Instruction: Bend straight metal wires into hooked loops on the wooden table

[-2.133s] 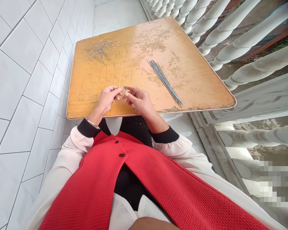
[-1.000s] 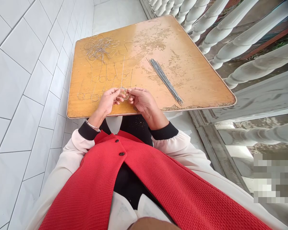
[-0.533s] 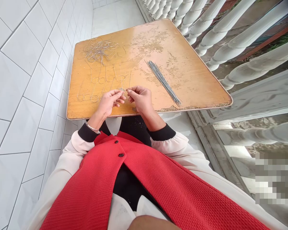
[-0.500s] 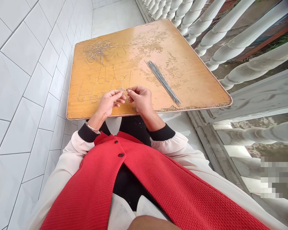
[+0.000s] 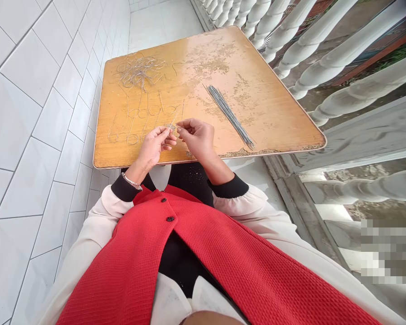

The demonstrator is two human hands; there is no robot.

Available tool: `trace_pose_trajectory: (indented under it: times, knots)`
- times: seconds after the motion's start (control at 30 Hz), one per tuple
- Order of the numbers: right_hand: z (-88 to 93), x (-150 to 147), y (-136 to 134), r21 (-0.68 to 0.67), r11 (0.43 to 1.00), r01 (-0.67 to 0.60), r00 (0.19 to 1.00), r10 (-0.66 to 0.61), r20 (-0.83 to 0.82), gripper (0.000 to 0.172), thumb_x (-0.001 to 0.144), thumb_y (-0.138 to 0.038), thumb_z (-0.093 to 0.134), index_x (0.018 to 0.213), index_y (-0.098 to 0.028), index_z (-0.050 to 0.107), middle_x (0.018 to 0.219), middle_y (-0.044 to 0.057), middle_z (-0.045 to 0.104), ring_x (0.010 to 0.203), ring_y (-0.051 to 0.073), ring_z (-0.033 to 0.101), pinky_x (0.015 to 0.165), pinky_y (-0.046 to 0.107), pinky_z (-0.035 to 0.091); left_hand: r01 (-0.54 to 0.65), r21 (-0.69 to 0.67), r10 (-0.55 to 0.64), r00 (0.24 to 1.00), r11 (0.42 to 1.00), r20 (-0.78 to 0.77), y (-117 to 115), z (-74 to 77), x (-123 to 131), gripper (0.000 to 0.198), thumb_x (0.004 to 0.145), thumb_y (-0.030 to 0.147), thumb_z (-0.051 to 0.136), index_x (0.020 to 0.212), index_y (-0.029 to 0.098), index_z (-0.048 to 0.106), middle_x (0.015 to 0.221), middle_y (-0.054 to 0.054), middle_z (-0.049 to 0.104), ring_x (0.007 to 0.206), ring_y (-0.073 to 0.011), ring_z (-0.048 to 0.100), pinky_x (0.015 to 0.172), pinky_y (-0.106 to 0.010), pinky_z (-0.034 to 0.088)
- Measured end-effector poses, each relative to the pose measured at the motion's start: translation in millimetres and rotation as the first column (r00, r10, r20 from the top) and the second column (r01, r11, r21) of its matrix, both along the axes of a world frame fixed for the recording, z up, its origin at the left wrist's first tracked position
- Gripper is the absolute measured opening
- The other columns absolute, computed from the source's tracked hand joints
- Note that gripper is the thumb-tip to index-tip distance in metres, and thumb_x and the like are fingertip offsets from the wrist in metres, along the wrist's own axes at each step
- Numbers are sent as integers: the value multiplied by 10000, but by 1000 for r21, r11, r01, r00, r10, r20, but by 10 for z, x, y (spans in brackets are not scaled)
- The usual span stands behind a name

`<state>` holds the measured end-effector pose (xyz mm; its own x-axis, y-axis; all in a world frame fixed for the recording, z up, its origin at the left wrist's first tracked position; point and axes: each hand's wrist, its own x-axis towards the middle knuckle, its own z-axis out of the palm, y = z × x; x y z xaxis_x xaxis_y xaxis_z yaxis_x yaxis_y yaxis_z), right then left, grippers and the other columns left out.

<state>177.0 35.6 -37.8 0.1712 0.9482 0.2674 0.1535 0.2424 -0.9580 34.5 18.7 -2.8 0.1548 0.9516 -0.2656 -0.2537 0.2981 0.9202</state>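
Head-worn view, looking forward and down: two bare hands just above the near edge of a worn wooden desk [image 5: 257, 113], its orange-brown surface flaking in pale patches. Left hand [image 5: 152, 149], a metal bangle [image 5: 131, 181] at the wrist, with its fingers [image 5: 164, 135] pinched nearly shut on a small loop of thin wire [image 5: 172, 128], held slightly above the desktop. Right hand [image 5: 196, 140] just beside it, with thumb and forefinger curled close together, their fingertips [image 5: 180, 125] at the same loop, any actual contact too small to tell. Toward the far left corner of the desk, a loose tangle of thin wire [image 5: 140, 72]. Nearer the hands, a flat row of bent wire pieces [image 5: 132, 139] with small loops. To the right, a tidy bundle of straight metal rods [image 5: 228, 115], lying diagonally, well apart from both hands. Below the desk edge, a textured red vest [image 5: 203, 266] with black buttons, over a cream blouse with black cuffs [image 5: 228, 187]. White tiles [image 5: 37, 135] along the left side, white balusters [image 5: 311, 40] along the right.
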Motion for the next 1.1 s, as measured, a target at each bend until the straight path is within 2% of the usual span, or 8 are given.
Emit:
trace_pose_trajectory:
  times: [0.1,0.23,0.37,0.5,0.77,1.1]
  knots:
    - [22,34,8,54,998,19,989,-27,148,80,795,-243,689,833,-227,758,785,18,697,683,162,590,707,327,524,-10,-2,10,1000,1000,-3,-7,1,1,234,1069,169,535,843,170,599,675,53,647,556,-20,600,565,-140,420]
    - [62,79,18,113,993,-20,946,-18,323,190,793,-161,608,858,-213,779,807,39,707,708,172,602,770,346,511,-11,16,10,1000,1000,10,-2,-5,-5,222,1052,182,585,831,169,603,660,60,626,540,-21,577,558,-145,417]
    - [89,89,18,143,988,-60,921,-1,390,215,818,-132,578,868,-213,771,847,47,713,774,186,634,825,350,507,-11,20,10,1000,1000,22,3,2,-2,264,1067,139,530,814,166,601,633,63,607,527,-22,562,553,-148,414]
    - [64,62,21,173,984,-52,886,-35,463,271,849,-125,523,885,-226,772,853,52,711,791,195,643,810,344,503,-15,6,15,1000,1000,8,5,1,4,273,1064,143,543,798,171,596,634,62,611,522,-22,561,555,-147,419]
    - [-28,34,61,220,975,-28,840,-97,534,264,932,-219,493,932,-228,757,872,68,687,760,199,622,721,332,478,-16,15,16,1000,1000,13,30,-42,3,255,1038,201,622,786,173,596,657,52,626,539,-24,576,566,-152,429]
    - [-69,-10,89,227,974,4,824,-132,550,251,941,-205,499,978,-237,746,888,69,679,753,196,621,720,332,481,-23,0,23,999,1000,45,35,-65,14,252,1055,142,553,809,174,594,657,50,638,543,-29,601,565,-153,428]
